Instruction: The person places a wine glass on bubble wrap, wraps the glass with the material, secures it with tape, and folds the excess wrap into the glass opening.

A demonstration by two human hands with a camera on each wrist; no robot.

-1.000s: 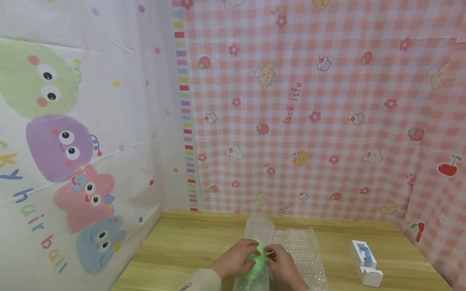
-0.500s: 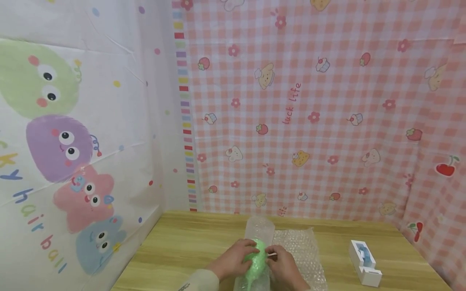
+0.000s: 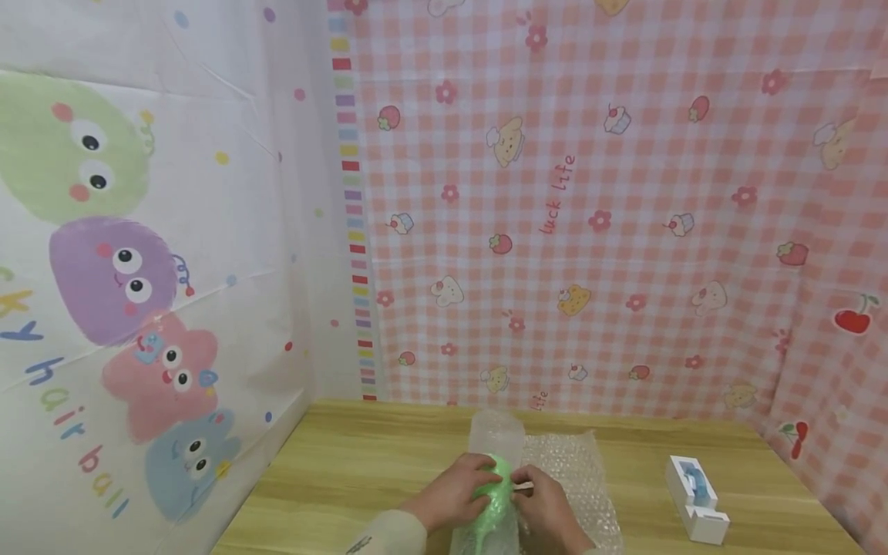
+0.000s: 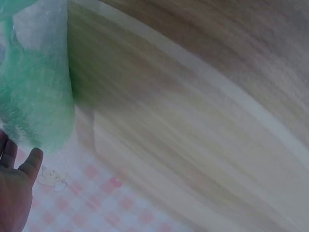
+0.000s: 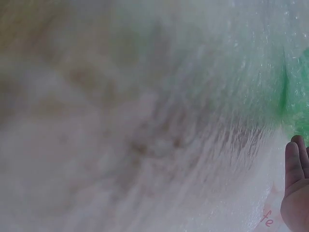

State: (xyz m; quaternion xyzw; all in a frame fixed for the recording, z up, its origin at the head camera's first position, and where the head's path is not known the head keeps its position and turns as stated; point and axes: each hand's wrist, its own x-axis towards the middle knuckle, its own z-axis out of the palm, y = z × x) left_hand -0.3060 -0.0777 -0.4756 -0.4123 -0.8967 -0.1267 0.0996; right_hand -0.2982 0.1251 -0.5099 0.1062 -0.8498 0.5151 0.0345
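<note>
A bright green object [image 3: 496, 501], wider at the far end and narrow toward me, lies wrapped in clear bubble wrap at the table's near middle. Its exact kind is blurred by the film. My left hand [image 3: 452, 493] grips the bundle from the left, fingers curled over its top. On the other side my right hand [image 3: 546, 509] pinches the edge of the bubble wrap [image 3: 572, 474], which spreads flat to the right. A loose end of wrap sticks out beyond the bundle. The left wrist view shows the wrapped green object [image 4: 38, 92] beside the left fingers.
A white tape dispenser [image 3: 697, 499] with a blue roll stands on the wooden table [image 3: 368, 447] at right. Behind the table hangs a pink checked cloth [image 3: 569, 193]; a white cartoon-print cloth [image 3: 270, 231] hangs at left.
Both hands and the wrapped bundle have shifted very slightly to the right. The left hand keeps its grip on the bundle, and the right fingers still pinch the wrap's edge.
</note>
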